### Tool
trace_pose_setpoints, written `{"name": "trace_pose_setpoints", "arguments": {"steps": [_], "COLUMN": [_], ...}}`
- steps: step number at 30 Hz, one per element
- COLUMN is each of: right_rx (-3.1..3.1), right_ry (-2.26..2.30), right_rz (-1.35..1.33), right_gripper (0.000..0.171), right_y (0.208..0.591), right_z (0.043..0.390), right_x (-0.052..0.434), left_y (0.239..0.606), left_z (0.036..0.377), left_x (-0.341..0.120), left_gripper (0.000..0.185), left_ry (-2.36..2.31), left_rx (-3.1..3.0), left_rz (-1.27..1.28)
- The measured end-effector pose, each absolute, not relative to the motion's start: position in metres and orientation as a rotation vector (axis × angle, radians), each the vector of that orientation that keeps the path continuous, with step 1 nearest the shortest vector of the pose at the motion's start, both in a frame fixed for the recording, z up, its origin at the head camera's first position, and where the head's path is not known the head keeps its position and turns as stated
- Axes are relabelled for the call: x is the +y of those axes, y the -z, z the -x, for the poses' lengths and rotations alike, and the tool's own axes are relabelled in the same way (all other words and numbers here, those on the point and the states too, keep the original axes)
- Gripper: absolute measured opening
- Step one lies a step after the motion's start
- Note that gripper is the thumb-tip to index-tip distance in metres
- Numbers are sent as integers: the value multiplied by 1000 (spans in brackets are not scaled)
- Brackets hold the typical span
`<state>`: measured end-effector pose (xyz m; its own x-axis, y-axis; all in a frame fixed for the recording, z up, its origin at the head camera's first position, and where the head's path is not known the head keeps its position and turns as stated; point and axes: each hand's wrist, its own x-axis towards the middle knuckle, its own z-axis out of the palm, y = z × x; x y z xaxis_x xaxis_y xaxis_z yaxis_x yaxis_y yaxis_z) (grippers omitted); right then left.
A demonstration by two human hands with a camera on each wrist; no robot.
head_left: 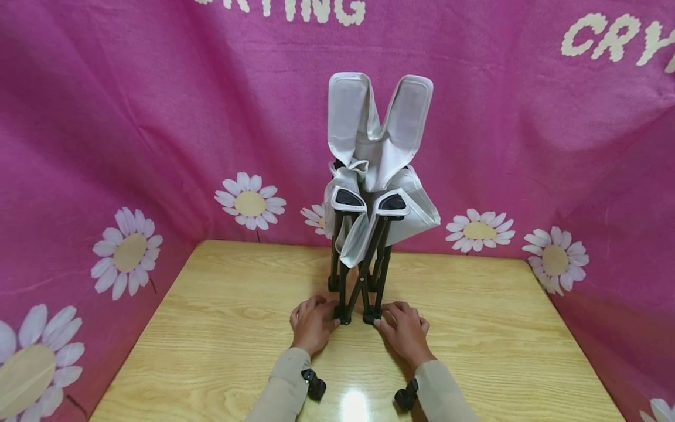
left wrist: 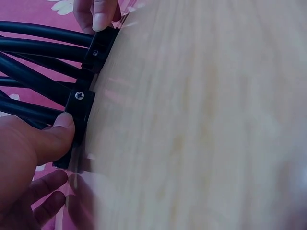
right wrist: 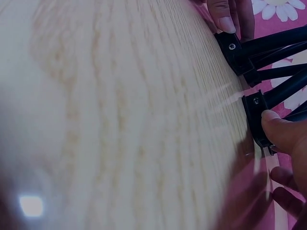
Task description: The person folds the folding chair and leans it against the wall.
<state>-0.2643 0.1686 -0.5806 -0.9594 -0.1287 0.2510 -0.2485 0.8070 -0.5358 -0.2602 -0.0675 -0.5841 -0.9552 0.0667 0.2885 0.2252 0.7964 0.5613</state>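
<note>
A folding camp chair (head_left: 369, 158) with light grey fabric and black tube legs stands upright on the table, its legs drawn close together and its fabric bunched. Two fabric flaps stick up at its top in a V. My left hand (head_left: 312, 325) holds the near left black foot (left wrist: 82, 103), thumb on its face beside a screw and the other fingers behind or below it. On the other side my right hand (head_left: 406, 333) holds the near right foot (right wrist: 256, 117) the same way, thumb at its front. The rear feet stand farther back, partly hidden by the front legs.
The wooden table (head_left: 237, 293) carries the chair near its back edge. A pink cloth (head_left: 158, 117) with white flowers and lettering hangs behind and along both sides. Black wrist cameras sit on both wrists, and light glares off the table's front.
</note>
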Motion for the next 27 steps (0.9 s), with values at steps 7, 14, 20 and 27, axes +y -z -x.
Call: {"name": "trace_pose_setpoints", "arguments": {"steps": [7,14,20,27], "right_rx": [-2818,-2786,-2773,-2800], "right_ry": [-874,-866,-858,-854], "right_rz": [-269,-283,-288,-284], "right_gripper": [33,32,32,32], "right_y": [580,580,584,582], "right_z": [267,269,272,275], "right_x": [168,166,165,165], "left_y": [584,583,584,585], "left_z": [264,265,267,272], "left_x": [-67,-67,-66,-67], "left_gripper": [37,36,35,35], "left_ry": [901,914,921,912], "left_rx": [-2742,-2732,-2728,-2729], "left_rz": [203,197,183,192]}}
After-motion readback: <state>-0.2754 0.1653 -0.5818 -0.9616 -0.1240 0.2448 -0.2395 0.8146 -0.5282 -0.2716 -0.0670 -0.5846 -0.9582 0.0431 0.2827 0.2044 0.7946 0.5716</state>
